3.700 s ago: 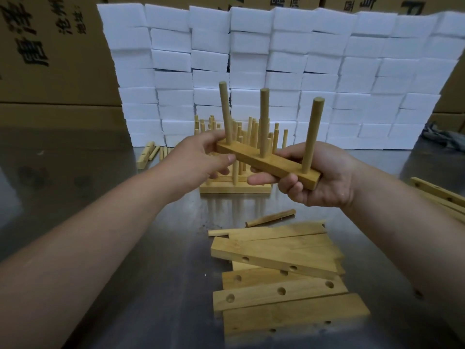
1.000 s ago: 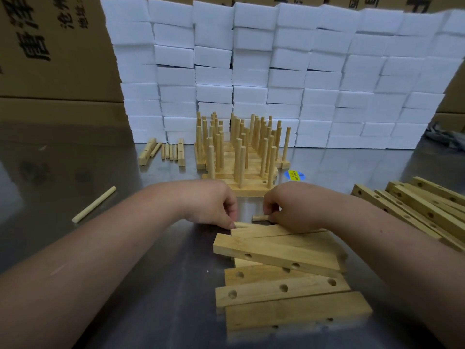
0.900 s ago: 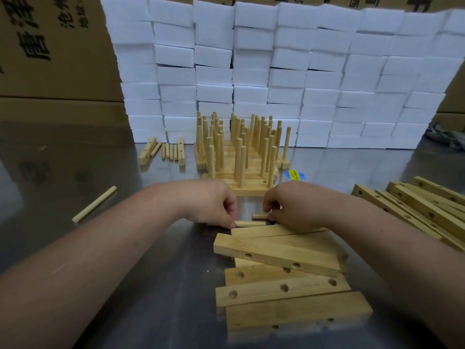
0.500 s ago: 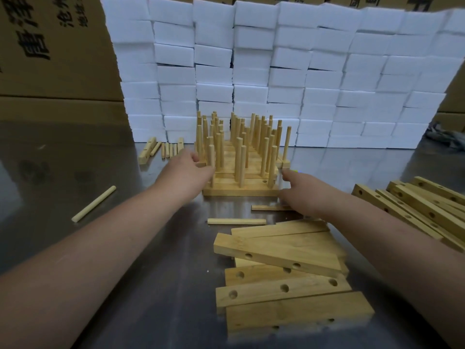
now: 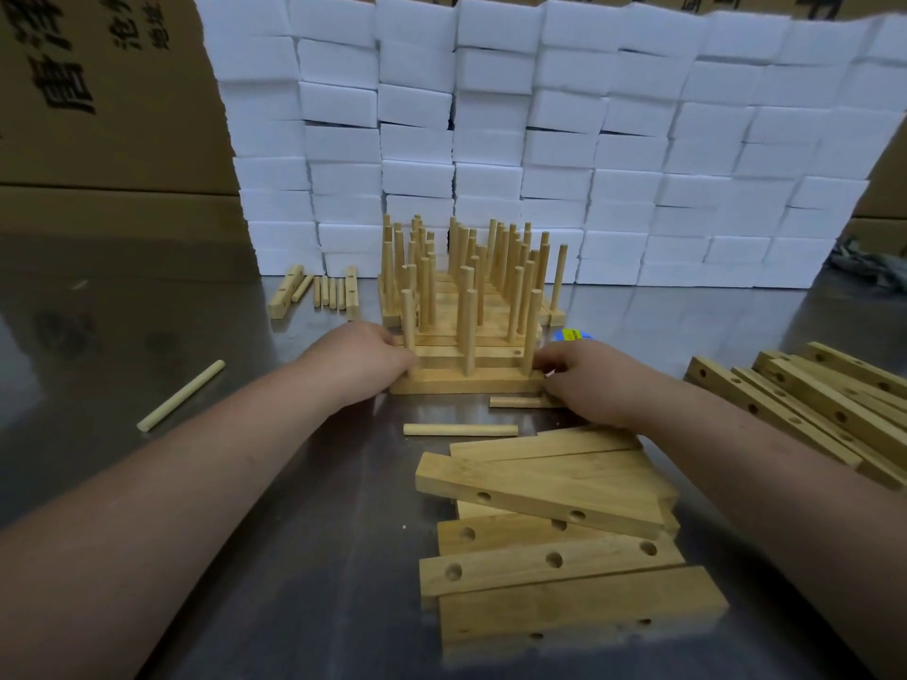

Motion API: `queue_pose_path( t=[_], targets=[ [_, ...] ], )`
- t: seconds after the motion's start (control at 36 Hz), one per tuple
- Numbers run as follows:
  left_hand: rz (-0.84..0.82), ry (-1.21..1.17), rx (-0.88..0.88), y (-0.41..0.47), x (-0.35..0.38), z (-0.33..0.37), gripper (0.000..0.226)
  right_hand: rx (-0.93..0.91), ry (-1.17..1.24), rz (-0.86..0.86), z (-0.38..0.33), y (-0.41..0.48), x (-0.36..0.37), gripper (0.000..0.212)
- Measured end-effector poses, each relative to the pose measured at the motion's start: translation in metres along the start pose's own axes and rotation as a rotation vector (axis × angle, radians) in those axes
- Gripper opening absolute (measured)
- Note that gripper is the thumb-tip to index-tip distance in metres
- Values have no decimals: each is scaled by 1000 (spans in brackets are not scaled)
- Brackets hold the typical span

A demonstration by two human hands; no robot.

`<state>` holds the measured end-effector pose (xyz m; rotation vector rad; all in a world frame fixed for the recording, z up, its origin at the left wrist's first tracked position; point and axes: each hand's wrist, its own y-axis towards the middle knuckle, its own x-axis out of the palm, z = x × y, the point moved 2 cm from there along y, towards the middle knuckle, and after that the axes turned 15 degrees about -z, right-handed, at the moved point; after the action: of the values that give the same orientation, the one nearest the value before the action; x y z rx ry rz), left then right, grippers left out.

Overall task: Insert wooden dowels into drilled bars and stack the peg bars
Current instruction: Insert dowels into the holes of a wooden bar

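Rows of finished peg bars stand mid-table, and the front peg bar [image 5: 466, 385] carries three upright dowels. My left hand [image 5: 363, 358] grips that bar's left end, its fingertips hidden behind the hand. At the right end, my right hand [image 5: 584, 382] holds the bar with curled fingers. Two loose dowels [image 5: 460, 429] lie just in front of the bar, the shorter one [image 5: 518, 401] beside my right hand. A pile of drilled bars [image 5: 540, 498] without pegs lies nearer to me.
More drilled bars [image 5: 810, 400] are heaped at the right. A single dowel [image 5: 181, 395] lies at the left, and a few short dowels and bars [image 5: 319, 294] sit at the back left. A wall of white foam blocks [image 5: 540, 139] closes the back.
Both hands left the loose dowels by the near pile and moved forward to the two ends of the front peg bar. The dowels stay on the table.
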<state>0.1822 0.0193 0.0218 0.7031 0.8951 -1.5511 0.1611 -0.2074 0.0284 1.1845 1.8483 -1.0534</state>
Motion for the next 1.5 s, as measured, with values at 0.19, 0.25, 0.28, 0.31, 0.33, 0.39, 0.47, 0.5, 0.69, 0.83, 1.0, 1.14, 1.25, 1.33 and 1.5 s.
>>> queue_pose_path(
  t=[0.19, 0.25, 0.28, 0.31, 0.33, 0.39, 0.47, 0.5, 0.69, 0.83, 1.0, 1.14, 1.25, 1.33, 1.5],
  targets=[
    [15, -6, 14, 4, 0, -4, 26, 4, 8, 11, 0, 2, -1, 37],
    [66, -45, 14, 6, 2, -7, 22, 1, 16, 17, 1, 3, -1, 36],
    [107, -59, 22, 6, 1, -9, 18, -8, 20, 26, 1, 3, 0, 35],
    [140, -74, 34, 7, 1, -11, 13, -18, 26, 33, 0, 3, 0, 34],
    [151, -92, 50, 7, 1, -12, 11, -30, 36, 38, -1, 2, 0, 32],
    [97, -106, 76, 8, 4, -13, 27, -56, 54, 40, -2, 0, 0, 34],
    [17, -89, 92, 7, 7, -13, 34, -50, 13, -9, -5, -3, 1, 35],
    [14, -94, 93, 7, 7, -13, 32, -41, -4, -30, -6, -3, 2, 34],
    [43, -164, 140, 10, 8, -16, 15, -73, 54, 4, -3, 0, -1, 25],
    [62, -153, 139, 11, 8, -17, 22, -82, 52, 26, -4, 0, 0, 32],
    [56, -131, 167, 9, 10, -20, 16, -7, -165, -32, -10, -16, -25, 23],
    [58, -118, 191, 9, 10, -20, 15, -198, -278, -235, -32, -41, -25, 13],
    [48, -144, 200, 6, 10, -19, 17, -313, -369, -203, -52, -37, 3, 23],
    [0, -202, 224, 3, 9, -18, 30, -298, -405, -179, -55, -33, 17, 25],
    [-91, -220, 222, 0, 4, -20, 39, -260, -365, -99, -50, -28, 23, 23]
  ],
)
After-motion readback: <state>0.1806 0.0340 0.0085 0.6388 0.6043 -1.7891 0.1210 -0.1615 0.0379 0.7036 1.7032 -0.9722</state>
